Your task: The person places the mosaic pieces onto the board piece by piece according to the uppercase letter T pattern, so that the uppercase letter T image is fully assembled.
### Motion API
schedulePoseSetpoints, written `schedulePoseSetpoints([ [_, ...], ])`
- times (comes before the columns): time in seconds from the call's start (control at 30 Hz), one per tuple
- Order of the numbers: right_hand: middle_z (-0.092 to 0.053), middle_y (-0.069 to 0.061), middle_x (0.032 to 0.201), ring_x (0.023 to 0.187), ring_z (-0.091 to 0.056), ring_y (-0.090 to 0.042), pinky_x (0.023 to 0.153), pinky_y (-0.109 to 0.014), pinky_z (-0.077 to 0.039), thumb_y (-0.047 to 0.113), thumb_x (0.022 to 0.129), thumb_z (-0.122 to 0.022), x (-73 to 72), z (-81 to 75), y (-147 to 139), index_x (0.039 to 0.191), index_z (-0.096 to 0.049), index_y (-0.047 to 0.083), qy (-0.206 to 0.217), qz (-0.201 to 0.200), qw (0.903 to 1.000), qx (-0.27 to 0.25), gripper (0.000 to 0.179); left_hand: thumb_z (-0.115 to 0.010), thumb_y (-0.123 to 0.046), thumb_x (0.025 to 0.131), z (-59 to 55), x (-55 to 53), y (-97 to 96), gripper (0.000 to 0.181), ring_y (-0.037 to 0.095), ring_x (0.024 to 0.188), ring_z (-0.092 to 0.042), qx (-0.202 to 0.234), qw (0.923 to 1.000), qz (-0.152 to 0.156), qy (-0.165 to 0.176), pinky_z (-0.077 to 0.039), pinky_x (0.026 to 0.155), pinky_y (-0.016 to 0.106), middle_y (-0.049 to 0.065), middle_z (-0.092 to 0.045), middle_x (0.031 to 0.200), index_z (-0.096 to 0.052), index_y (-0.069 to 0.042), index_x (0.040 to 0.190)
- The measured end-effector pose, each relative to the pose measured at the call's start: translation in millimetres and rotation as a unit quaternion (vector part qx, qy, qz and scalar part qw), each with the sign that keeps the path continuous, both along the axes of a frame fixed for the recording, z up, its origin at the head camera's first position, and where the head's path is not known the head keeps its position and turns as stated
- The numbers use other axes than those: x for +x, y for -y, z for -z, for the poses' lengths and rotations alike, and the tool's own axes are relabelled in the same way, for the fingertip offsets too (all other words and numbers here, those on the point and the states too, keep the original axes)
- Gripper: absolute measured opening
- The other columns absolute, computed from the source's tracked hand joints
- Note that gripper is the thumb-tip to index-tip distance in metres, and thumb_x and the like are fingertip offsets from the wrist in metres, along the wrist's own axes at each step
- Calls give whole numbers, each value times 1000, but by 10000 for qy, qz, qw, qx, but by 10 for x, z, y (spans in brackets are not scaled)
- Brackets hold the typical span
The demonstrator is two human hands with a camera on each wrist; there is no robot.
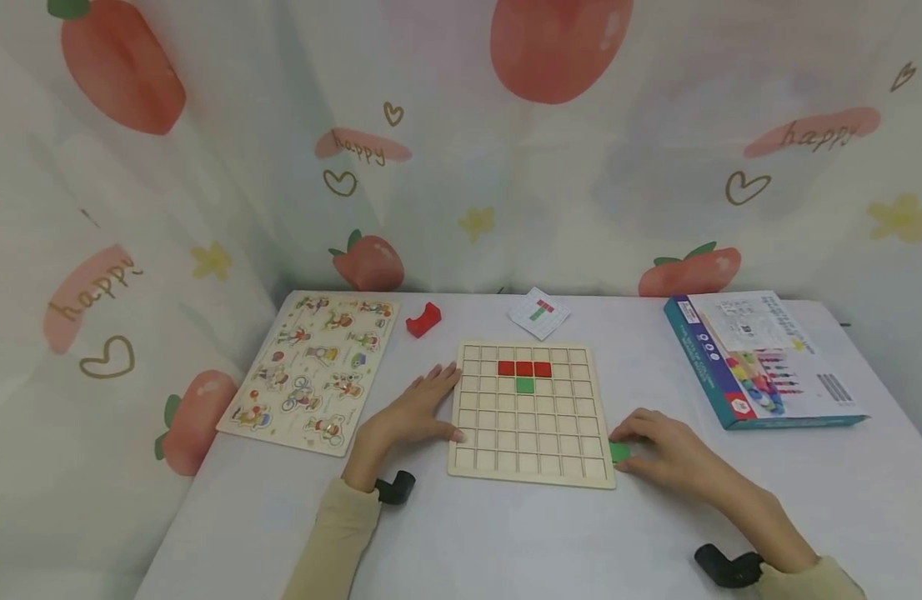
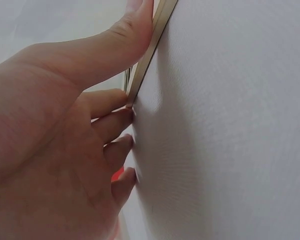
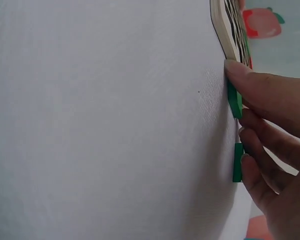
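Observation:
A light wooden grid board (image 1: pixel 498 423) lies on the table, with three red squares (image 1: pixel 524 368) in a row and a green square (image 1: pixel 524 385) below the middle one. The left hand (image 1: pixel 412 408) rests along the board's left edge, fingers extended and thumb apart. Beside the lower right edge, the right hand (image 1: pixel 667 450) pinches a green tile (image 1: pixel 619 452) between thumb and forefinger. The right wrist view shows this green tile (image 3: pixel 233 99) low at the table, close to the board's edge. A second green piece (image 3: pixel 238 162) sits under the other fingers.
Behind the board lies a small pattern card (image 1: pixel 539 313) with red and green squares. A red notched block (image 1: pixel 423 320) and a wooden picture puzzle (image 1: pixel 311 367) are to the left. A teal-edged box (image 1: pixel 761 362) lies at the right. A printed curtain (image 1: pixel 446 183) stands behind.

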State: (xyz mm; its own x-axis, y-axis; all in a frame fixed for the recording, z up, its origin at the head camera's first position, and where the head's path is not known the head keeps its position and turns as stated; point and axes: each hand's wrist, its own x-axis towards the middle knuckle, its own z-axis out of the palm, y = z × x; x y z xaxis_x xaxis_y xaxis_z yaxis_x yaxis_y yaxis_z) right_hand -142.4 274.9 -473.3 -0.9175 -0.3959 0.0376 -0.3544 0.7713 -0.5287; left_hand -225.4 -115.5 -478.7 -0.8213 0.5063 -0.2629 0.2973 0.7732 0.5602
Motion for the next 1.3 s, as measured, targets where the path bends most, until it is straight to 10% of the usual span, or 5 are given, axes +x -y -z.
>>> schedulePoseSetpoints([
  [1.3, -72, 5, 97, 79, -59, -7, 69, -23, -58, 7, 81, -86, -181, -42, 184, 107, -78, 8, -992, -133, 9940, -442, 27, -85, -37, 84, 24, -14, 8, 106, 22, 162, -5, -2, 10000, 9, 7, -5, 133, 42, 3, -15, 174, -21, -12, 165],
])
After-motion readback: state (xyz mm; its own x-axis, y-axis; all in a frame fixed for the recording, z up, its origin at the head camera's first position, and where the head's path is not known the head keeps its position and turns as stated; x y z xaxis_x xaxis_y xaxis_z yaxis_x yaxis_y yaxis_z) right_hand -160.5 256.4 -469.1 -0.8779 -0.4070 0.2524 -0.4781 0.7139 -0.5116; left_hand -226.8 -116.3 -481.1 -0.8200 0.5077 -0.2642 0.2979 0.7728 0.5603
